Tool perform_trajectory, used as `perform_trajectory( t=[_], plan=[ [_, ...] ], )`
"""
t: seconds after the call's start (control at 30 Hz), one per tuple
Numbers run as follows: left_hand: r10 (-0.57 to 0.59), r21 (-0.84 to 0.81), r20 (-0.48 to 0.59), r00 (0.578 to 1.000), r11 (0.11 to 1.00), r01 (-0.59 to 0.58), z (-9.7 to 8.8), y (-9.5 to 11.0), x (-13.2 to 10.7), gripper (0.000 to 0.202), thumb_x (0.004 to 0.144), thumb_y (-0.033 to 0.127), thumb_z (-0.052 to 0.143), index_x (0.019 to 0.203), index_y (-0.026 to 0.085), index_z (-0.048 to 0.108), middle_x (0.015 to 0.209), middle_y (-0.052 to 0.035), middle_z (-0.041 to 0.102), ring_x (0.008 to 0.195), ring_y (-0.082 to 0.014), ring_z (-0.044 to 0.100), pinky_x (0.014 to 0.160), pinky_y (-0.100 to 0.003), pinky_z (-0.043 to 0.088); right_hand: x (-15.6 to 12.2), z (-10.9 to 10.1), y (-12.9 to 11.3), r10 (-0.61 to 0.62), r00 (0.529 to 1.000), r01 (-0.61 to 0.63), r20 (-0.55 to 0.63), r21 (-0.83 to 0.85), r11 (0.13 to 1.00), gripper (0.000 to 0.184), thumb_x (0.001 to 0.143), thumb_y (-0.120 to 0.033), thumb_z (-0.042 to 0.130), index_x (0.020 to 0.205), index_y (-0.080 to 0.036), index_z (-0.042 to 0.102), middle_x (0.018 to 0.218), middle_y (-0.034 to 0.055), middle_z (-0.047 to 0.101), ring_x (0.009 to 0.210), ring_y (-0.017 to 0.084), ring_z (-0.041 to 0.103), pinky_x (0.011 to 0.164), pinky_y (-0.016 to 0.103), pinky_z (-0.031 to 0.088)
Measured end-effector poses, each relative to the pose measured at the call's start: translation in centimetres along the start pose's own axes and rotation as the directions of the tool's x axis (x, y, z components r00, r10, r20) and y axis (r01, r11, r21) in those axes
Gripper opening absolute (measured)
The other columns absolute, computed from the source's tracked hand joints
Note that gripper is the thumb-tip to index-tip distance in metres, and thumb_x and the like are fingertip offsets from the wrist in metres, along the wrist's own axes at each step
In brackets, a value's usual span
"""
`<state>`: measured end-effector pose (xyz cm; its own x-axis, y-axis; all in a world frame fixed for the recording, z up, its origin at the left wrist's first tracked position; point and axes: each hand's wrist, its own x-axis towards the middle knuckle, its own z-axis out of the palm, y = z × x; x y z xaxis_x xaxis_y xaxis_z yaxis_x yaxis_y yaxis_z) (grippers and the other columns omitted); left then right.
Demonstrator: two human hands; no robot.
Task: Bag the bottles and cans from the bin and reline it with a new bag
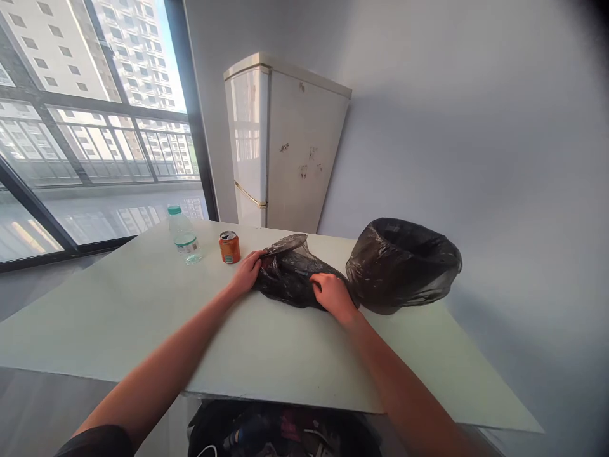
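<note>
A crumpled black plastic bag (pixel 285 279) lies on its side on the pale table, its thin upper edge raised. My left hand (pixel 247 271) is closed on the left end of the bag by its opening. Curled fingers of my right hand (pixel 332 293) grip the bag towards its right end; the fingertips are partly hidden. Just left of my left hand stands an orange drink can (pixel 229 249), upright. Beyond it is a clear plastic bottle (pixel 183 236) with a green cap. To the right of my right hand sits a bin (pixel 402 270) lined with a black bag.
The pale table (pixel 266 362) spreads under everything, with its front edge close to me. Behind it stands a white fridge (pixel 304 152) against the wall. Large windows (pixel 95 127) are at the left. Below the front edge is a dark container (pixel 285 431) with mixed items.
</note>
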<state>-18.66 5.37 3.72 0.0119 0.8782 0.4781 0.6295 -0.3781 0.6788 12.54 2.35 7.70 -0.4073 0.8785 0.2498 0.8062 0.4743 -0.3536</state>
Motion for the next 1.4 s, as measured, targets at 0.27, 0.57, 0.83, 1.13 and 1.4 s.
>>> perform_trajectory(
  t=[0.27,0.57,0.83,1.13,1.4],
  plan=[
    [-0.008,0.006,0.0,1.0,1.0,0.008,0.0,0.1,0.1,0.04,0.101,0.027,0.042,0.128,0.021,0.071,0.132,-0.0088,0.075,0.125,-0.0278,0.069,0.117,-0.048,0.052,0.3,-0.1,0.8,0.121,0.979,-0.127,-0.163,-0.026,0.992,0.05,0.096,-0.017,0.066,0.145,-0.021,0.063,0.154,0.0136,0.058,0.114,0.029,0.073,0.095,0.038,0.056],
    [0.008,0.015,-0.004,1.0,1.0,-0.008,-0.1,0.1,0.1,0.038,0.102,0.029,0.043,0.126,0.022,0.072,0.131,-0.0091,0.075,0.123,-0.0284,0.069,0.114,-0.047,0.054,0.3,-0.6,1.8,0.298,0.95,-0.311,-0.098,-0.17,0.935,0.05,0.093,-0.016,0.073,0.141,-0.018,0.06,0.125,0.0179,0.074,0.106,0.033,0.075,0.082,0.037,0.051],
    [0.019,0.033,0.006,1.0,0.999,-0.019,0.1,-0.2,0.0,0.037,0.1,0.027,0.046,0.126,0.022,0.072,0.132,-0.0088,0.074,0.124,-0.0279,0.07,0.116,-0.047,0.053,0.3,-0.6,1.7,0.319,0.948,-0.317,0.002,-0.099,0.943,0.037,0.103,-0.039,0.069,0.132,-0.019,0.057,0.099,0.0138,0.078,0.098,0.033,0.075,0.077,0.034,0.046],
    [0.03,0.088,0.006,1.0,0.996,-0.031,-0.1,-0.4,-0.1,0.047,0.09,0.013,0.05,0.132,0.023,0.068,0.133,-0.0091,0.073,0.125,-0.0283,0.069,0.116,-0.048,0.054,0.6,-0.4,1.4,0.167,0.931,-0.126,-0.324,0.143,0.982,0.039,0.105,-0.037,0.056,0.138,-0.016,0.056,0.109,0.0134,0.074,0.101,0.029,0.069,0.088,0.037,0.05],
    [0.009,0.176,0.052,0.999,0.984,-0.018,0.2,-1.6,-0.1,0.04,0.08,0.012,0.057,0.113,0.021,0.077,0.132,-0.0128,0.07,0.126,-0.033,0.067,0.119,-0.052,0.052,0.2,-1.9,0.2,0.123,0.771,0.065,-0.624,0.269,0.961,0.032,0.105,-0.049,0.058,0.118,-0.019,0.062,0.109,0.0122,0.071,0.098,0.028,0.064,0.096,0.042,0.052]
  ],
)
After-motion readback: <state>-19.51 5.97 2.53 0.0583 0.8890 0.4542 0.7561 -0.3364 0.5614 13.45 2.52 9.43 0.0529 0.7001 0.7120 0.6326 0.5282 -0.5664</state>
